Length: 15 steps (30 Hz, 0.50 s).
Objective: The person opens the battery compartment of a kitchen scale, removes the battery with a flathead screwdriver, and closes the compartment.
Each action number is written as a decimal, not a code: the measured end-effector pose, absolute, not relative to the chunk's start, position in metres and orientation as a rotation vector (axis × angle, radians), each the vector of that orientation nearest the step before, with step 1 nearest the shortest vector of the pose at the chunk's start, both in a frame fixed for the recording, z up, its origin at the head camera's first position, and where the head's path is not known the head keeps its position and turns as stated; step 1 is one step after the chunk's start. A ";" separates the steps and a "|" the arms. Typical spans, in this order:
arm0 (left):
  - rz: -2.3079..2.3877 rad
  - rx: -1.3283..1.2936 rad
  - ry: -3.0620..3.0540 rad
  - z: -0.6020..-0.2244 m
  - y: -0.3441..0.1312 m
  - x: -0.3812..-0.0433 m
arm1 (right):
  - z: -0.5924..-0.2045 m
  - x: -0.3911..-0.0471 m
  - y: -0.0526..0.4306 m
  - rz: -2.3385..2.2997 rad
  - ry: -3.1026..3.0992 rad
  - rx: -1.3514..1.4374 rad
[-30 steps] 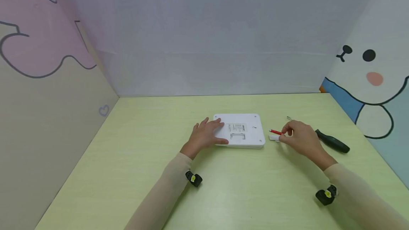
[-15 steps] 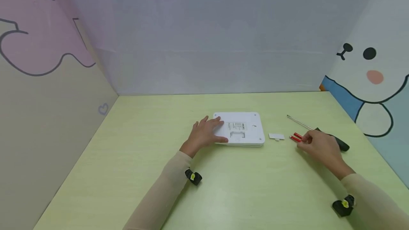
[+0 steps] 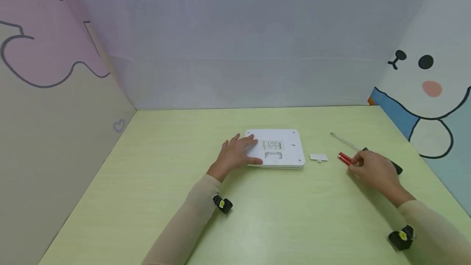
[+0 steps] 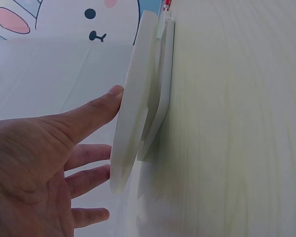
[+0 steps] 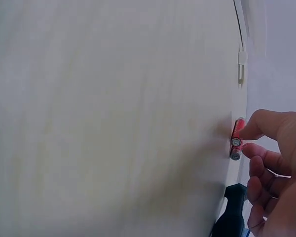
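Note:
A flat white device (image 3: 285, 150), like an upturned kitchen scale, lies on the table with its label and uncovered battery compartment facing up. My left hand (image 3: 234, 154) rests on its left end with straight, spread fingers; in the left wrist view the thumb (image 4: 96, 113) touches the device's edge. Two red batteries (image 3: 344, 158) lie side by side on the table to the right. My right hand (image 3: 375, 171) pinches at the near battery with thumb and forefinger; the right wrist view shows the fingertips against the red batteries (image 5: 238, 131).
A white battery cover (image 3: 318, 157) lies between the device and the batteries. Behind the right hand lies a screwdriver (image 3: 346, 140) with a dark handle (image 5: 232, 212), partly hidden by the hand. Printed walls border the pale table (image 3: 279, 216).
My right hand has drawn a red battery rightward from beside the cover to the other battery, then slightly further right. The left hand stays on the device.

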<state>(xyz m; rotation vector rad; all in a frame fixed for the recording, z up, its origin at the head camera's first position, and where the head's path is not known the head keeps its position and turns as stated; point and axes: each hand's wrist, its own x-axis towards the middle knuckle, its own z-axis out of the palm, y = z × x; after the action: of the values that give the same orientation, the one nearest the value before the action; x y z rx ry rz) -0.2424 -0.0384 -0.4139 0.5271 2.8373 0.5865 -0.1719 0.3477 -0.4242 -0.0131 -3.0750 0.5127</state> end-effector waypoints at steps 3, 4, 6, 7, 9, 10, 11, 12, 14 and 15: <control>0.587 0.528 2.835 -0.413 -0.038 -0.242 | -0.421 -0.176 0.342 0.550 -3.040 0.069; 0.588 0.528 2.837 -0.413 -0.039 -0.243 | -0.420 -0.178 0.339 0.554 -3.030 0.123; 0.586 0.527 2.840 -0.412 -0.039 -0.243 | -0.419 -0.183 0.331 0.537 -3.011 0.254; 0.584 0.526 2.842 -0.412 -0.039 -0.243 | -0.419 -0.185 0.327 0.512 -2.997 0.332; 0.580 0.523 2.845 -0.413 -0.040 -0.243 | -0.420 -0.189 0.319 0.431 -2.972 0.467; 0.578 0.525 2.845 -0.414 -0.040 -0.243 | -0.421 -0.190 0.316 0.393 -2.955 0.523; 0.575 0.528 2.845 -0.414 -0.040 -0.243 | -0.423 -0.192 0.313 0.357 -2.937 0.566; 0.576 0.531 2.844 -0.415 -0.040 -0.243 | -0.424 -0.193 0.311 0.325 -2.919 0.603; 0.580 0.536 2.844 -0.415 -0.039 -0.243 | -0.426 -0.195 0.308 0.287 -2.887 0.652; 0.585 0.539 2.843 -0.415 -0.039 -0.244 | -0.427 -0.197 0.307 0.281 -2.871 0.668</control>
<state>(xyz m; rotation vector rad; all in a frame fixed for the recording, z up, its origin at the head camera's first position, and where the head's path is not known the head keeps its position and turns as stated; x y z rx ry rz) -0.2437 -0.0387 -0.4153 0.5389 2.8428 0.5852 -0.1966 0.3070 -0.4270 0.6682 -2.8713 0.2811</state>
